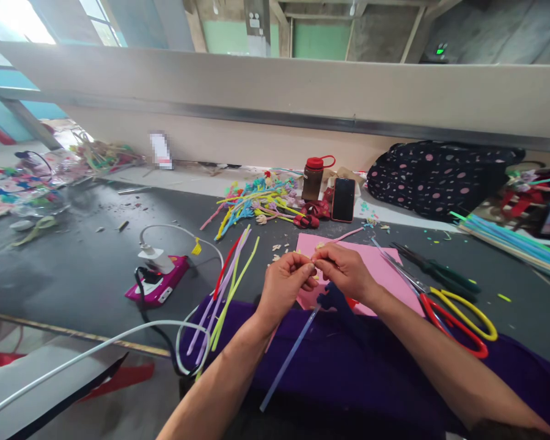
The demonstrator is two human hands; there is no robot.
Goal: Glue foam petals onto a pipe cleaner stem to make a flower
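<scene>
My left hand (288, 282) and my right hand (346, 269) meet fingertip to fingertip over a pink sheet (385, 278). Both are closed in a pinch; whatever lies between the fingers is too small and covered to name. A thin pink fuzzy stem (348, 233) shows just beyond my right hand; whether it is held I cannot tell. Under the hands is a dark blue tool (334, 297), partly hidden, with a translucent stick (289, 360) running from it toward me. Small pale bits (277, 252) lie beside the sheet.
Right of the sheet are red-and-yellow-handled scissors (458, 318) and dark green pliers (449, 275). Colored fuzzy stems (231, 281) lie left, near a magenta power block (160, 281) with cables. Behind stand a pile of stems (261, 198), a bottle (312, 178), a phone (343, 200) and a dotted bag (440, 177).
</scene>
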